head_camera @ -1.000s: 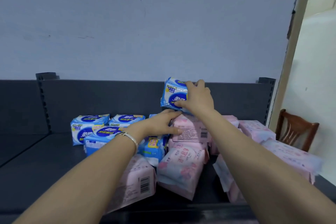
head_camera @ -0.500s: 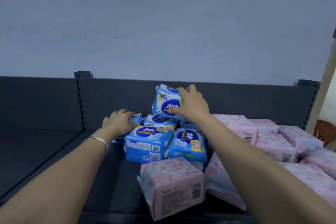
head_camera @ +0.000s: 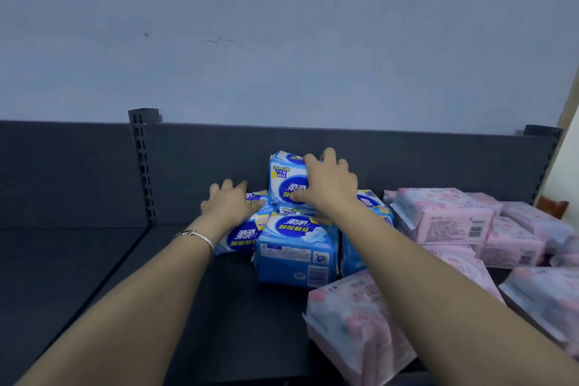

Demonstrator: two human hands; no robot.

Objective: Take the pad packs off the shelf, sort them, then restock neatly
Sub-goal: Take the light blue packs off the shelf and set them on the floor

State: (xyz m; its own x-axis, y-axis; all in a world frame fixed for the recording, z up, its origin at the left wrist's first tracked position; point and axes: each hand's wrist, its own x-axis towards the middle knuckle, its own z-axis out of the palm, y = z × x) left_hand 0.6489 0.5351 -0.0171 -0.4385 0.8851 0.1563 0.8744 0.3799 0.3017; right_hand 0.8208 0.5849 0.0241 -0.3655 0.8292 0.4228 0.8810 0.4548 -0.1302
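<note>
The right hand (head_camera: 329,185) covers half the front of the upright blue pack (head_camera: 286,178), the right forearm (head_camera: 423,276) hides most of another blue pack (head_camera: 372,202), the nearest pink pack (head_camera: 354,323) shows only blurred print, and the picture's right edge cuts off the outermost pink pack (head_camera: 554,304).

The upright blue pack (head_camera: 286,178) read "24cm日用" in yellow. The front blue pack (head_camera: 296,247) read "瞬吸贴身". Print on the pink packs (head_camera: 445,216) was too small to read.

Dim, bluish, even light; soft shadows; slight blur throughout (pink packs (head_camera: 445,216) smeared); wide-angle bending at edges.
</note>
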